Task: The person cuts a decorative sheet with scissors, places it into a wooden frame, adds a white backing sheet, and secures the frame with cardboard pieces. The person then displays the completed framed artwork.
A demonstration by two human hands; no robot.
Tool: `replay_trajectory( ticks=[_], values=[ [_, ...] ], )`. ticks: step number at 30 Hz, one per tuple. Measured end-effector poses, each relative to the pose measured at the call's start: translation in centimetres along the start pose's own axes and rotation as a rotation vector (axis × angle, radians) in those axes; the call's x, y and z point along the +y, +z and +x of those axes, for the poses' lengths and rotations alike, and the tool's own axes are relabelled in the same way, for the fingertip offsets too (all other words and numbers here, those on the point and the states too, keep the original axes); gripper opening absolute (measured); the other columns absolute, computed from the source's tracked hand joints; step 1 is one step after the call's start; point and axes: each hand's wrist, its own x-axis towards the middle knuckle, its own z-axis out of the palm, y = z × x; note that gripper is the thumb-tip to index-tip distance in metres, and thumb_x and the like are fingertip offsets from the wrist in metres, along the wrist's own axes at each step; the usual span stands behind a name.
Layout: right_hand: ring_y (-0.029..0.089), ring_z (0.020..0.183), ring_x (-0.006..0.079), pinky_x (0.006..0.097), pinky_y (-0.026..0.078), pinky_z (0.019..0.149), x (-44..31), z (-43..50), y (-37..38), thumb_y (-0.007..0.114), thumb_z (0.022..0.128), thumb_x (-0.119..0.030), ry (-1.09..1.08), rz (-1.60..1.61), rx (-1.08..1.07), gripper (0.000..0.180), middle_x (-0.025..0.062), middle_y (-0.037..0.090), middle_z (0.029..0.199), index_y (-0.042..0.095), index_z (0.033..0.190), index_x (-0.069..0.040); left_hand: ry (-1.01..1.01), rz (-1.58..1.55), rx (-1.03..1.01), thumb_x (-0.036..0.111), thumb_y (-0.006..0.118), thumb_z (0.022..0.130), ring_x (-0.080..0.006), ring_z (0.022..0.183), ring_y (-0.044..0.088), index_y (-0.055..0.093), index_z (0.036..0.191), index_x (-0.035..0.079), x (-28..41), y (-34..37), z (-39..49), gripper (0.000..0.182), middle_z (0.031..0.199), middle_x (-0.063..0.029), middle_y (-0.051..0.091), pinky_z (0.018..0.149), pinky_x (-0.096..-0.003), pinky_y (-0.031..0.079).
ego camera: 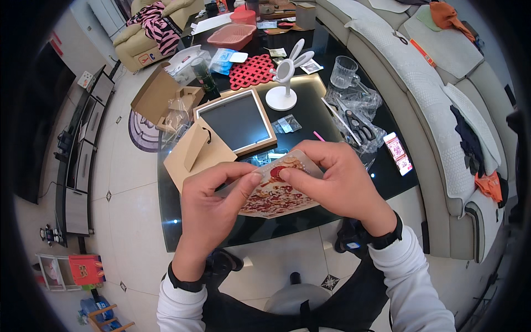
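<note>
Between both hands a printed card or sheet (pixel 276 197) with a red and gold pattern is held up over the near edge of the table. My left hand (pixel 218 199) pinches its upper left edge between thumb and forefinger. My right hand (pixel 336 180) grips the right side, its thumb pressing on a red part of the print. Small clear dots run along the top edge. Beyond the hands lies a wooden picture frame (pixel 271 128) with a white inner border. A tan backing board (pixel 176 164) with a stand flap leans partly against it.
Scissors (pixel 360 126) and clear plastic wrap (pixel 375 99) lie right, near a glass mug (pixel 344 72) and lit phone (pixel 398 153). A white stand with rabbit ears (pixel 281 99) rises behind the frame. An opened cardboard box (pixel 151 93) is left; a sofa (pixel 419 120) borders the right.
</note>
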Motion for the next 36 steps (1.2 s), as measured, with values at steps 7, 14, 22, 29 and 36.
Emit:
replay_trajectory(
  ticks=[7, 14, 22, 29, 36],
  values=[
    [0.069, 0.090, 0.0121, 0.0268, 0.054, 0.080, 1.4, 0.9, -6.2, 0.085, 0.083, -0.020, 0.063, 0.064, -0.163, 0.058, 0.0094, 0.076, 0.099, 0.057, 0.128, 0.001, -0.175, -0.366, 0.139, 0.014, 0.070, 0.099, -0.0073, 0.077, 0.067, 0.070, 0.103, -0.004, -2.0, -2.1, 0.8, 0.018, 0.088, -0.0070, 0.075, 0.071, -0.0219, 0.053],
    [0.067, 0.082, 0.0074, 0.0230, 0.051, 0.077, 4.3, 1.6, -6.2, 0.074, 0.095, -0.023, 0.127, 0.313, 0.066, 0.027, 0.0054, 0.076, 0.096, 0.073, 0.107, 0.001, -0.224, -0.671, 0.252, 0.024, 0.069, 0.100, -0.0125, 0.092, 0.068, 0.066, 0.105, -0.001, -5.1, -2.9, 1.9, 0.025, 0.103, -0.0096, 0.073, 0.085, -0.0282, 0.055],
    [0.070, 0.078, 0.0095, 0.0253, 0.057, 0.072, 4.4, 2.2, -4.7, 0.067, 0.101, -0.026, 0.072, 0.343, 0.142, 0.029, 0.0057, 0.076, 0.094, 0.074, 0.108, 0.002, -0.273, -0.738, 0.225, 0.025, 0.060, 0.105, -0.0175, 0.100, 0.071, 0.063, 0.113, 0.002, -8.0, -3.4, 2.1, 0.025, 0.113, -0.0117, 0.073, 0.090, -0.0332, 0.058],
    [0.070, 0.075, 0.0102, 0.0247, 0.057, 0.070, 4.8, 2.3, -4.6, 0.065, 0.101, -0.024, 0.068, 0.464, 0.195, 0.026, 0.0044, 0.074, 0.091, 0.071, 0.110, 0.000, -0.333, -0.787, 0.237, 0.022, 0.060, 0.105, -0.0155, 0.094, 0.071, 0.064, 0.110, 0.000, -7.6, -2.4, 2.5, 0.023, 0.109, -0.0111, 0.073, 0.084, -0.0297, 0.058],
    [0.069, 0.074, 0.0086, 0.0245, 0.056, 0.070, 5.5, 2.6, -4.5, 0.065, 0.102, -0.023, -0.004, 0.541, 0.250, 0.021, 0.0036, 0.073, 0.089, 0.070, 0.101, -0.003, -0.358, -0.807, 0.223, 0.022, 0.059, 0.105, -0.0160, 0.096, 0.071, 0.063, 0.115, 0.001, -7.2, -2.0, 2.4, 0.024, 0.112, -0.0102, 0.073, 0.085, -0.0312, 0.058]
  ],
)
